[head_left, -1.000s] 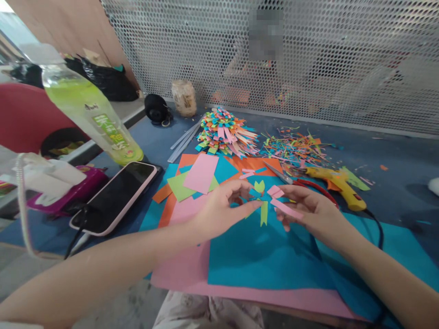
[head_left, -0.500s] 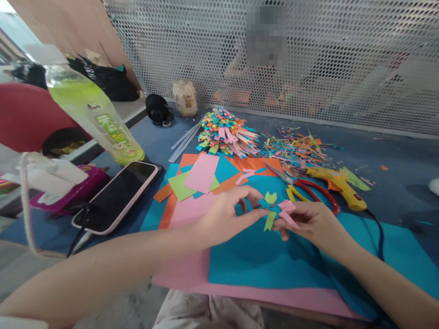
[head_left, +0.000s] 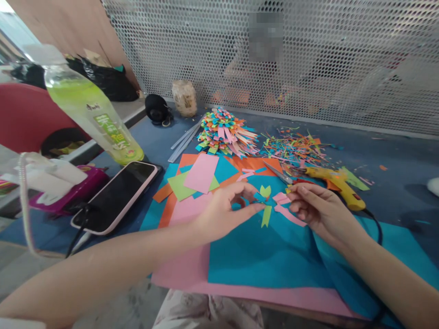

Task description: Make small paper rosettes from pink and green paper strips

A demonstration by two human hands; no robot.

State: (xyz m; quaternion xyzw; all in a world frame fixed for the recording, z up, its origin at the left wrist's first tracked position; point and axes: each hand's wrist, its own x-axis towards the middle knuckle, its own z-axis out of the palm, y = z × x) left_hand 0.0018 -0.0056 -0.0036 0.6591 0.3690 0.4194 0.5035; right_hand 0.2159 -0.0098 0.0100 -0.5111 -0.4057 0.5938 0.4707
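Note:
My left hand [head_left: 229, 210] pinches a small cluster of notched paper strips [head_left: 266, 214] between thumb and forefinger, above a large blue sheet [head_left: 264, 260]. Green and blue ends stick out beside the fingertips, and pink strips [head_left: 290, 214] reach toward the other side. Close to those pink strips, my right hand [head_left: 320, 208] has its thumb and forefinger pressed together; whatever is between them is too small to make out. Scissors [head_left: 279, 172] lie just behind the right fingers, their red handles mostly covered by the hand.
Behind the sheets stands a layered cone of coloured paper strips [head_left: 226, 132], beside a heap of paper scraps [head_left: 295, 148]. A yellow glue gun [head_left: 338, 183] lies right. At left are a phone [head_left: 116, 196], a drink bottle [head_left: 96, 114] and clear sticks [head_left: 185, 139]. A perforated metal screen [head_left: 206, 45] borders the table.
My right hand has moved slightly right and up, its fingertips now apart from the cluster's middle. The pink strips show more fully. My left hand has shifted a little left, still pinching.

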